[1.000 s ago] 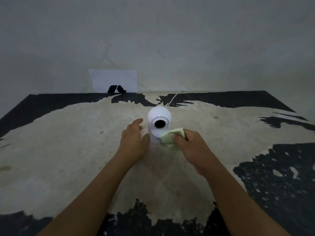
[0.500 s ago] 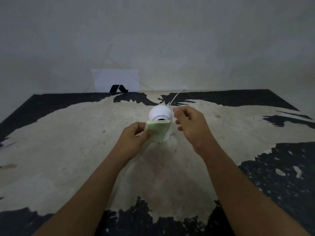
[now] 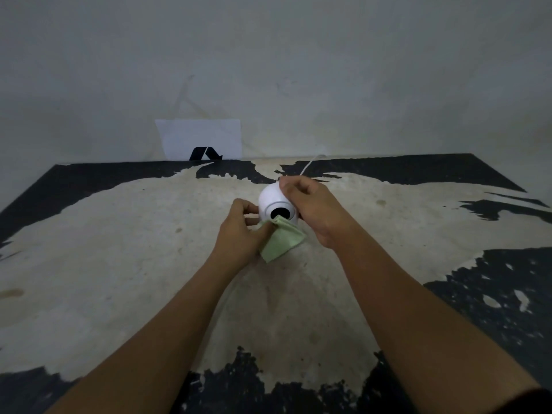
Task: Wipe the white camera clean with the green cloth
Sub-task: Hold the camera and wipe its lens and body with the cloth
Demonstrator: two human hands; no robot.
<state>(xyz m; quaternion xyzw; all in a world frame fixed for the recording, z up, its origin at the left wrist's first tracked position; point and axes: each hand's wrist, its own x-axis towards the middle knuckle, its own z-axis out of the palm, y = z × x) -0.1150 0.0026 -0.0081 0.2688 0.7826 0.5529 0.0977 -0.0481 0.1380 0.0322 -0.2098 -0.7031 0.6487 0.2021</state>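
Observation:
The white camera (image 3: pixel 272 199) is a round ball with a black lens facing me, at the middle of the worn table (image 3: pixel 119 264). My right hand (image 3: pixel 316 213) wraps around its top and right side. My left hand (image 3: pixel 243 234) pinches the green cloth (image 3: pixel 282 242), whose upper corner touches the camera just under the lens. The rest of the cloth hangs below and hides the camera's base.
A thin white cable (image 3: pixel 309 164) runs from behind the camera toward the wall. A white sheet (image 3: pixel 198 137) with a black mark leans against the wall at the table's far edge. Peeling black patches border the table.
The cloth passed from my right hand to my left hand. My right hand rose and closed on the camera's top. The cloth dropped from over the lens to just below it.

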